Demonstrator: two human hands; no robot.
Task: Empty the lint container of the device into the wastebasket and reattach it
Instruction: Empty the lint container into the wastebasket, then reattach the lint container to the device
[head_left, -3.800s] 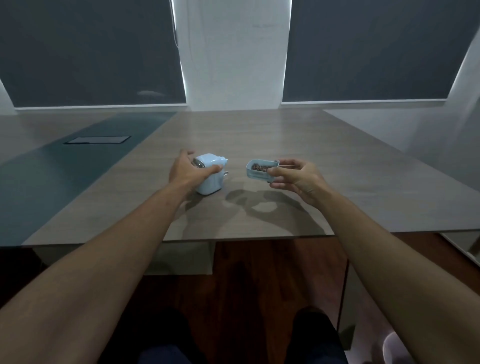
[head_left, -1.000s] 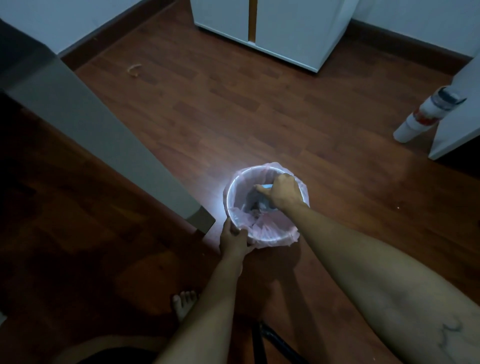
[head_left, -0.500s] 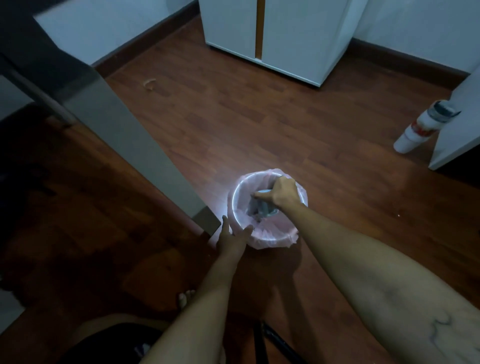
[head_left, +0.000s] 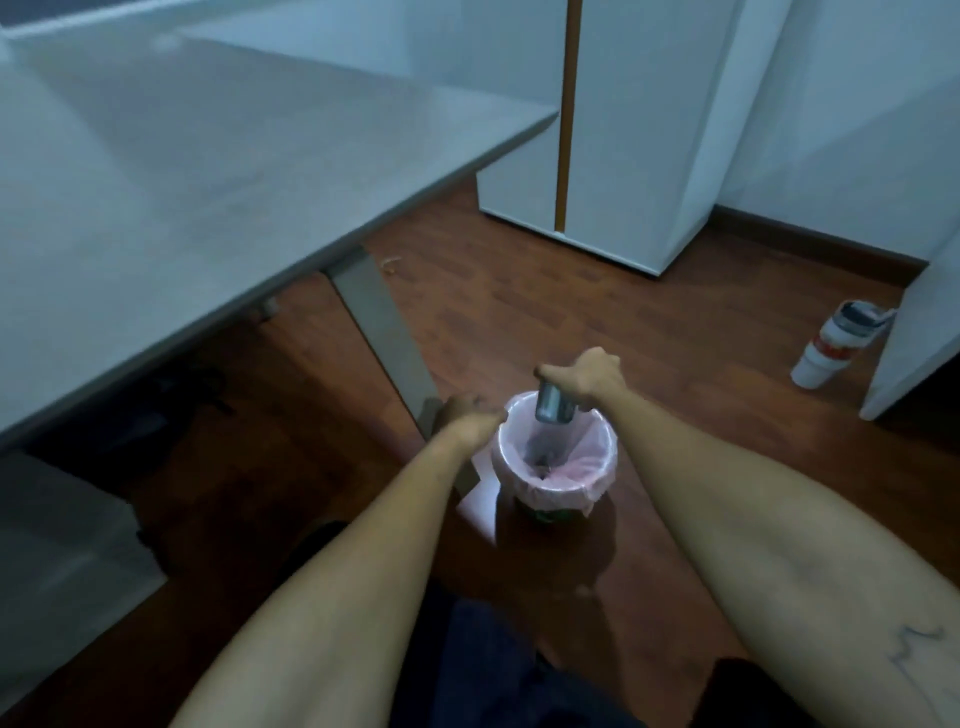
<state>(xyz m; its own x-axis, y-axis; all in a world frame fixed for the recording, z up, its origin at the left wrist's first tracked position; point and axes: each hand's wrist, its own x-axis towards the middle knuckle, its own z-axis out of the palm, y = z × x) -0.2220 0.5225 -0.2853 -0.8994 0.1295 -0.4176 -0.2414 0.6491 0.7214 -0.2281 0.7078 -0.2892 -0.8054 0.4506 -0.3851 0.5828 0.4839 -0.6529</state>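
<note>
Dim rm: wood floor (head_left: 519, 301), grey table (head_left: 208, 156), white cabinet (head_left: 639, 130).

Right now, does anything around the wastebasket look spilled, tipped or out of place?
Nothing stands out. The wastebasket stands upright with its pink liner folded over the rim, and the right hand holds the lint container above its opening. No lint shows on the floor nearby, though the picture is dim and blurred.

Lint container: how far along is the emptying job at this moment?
Detaching is done: the right hand holds the lint container over the pink-lined wastebasket, so emptying is in hand or just finishing. The left hand is near the rim. Reattaching remains; the device is out of view.
</note>
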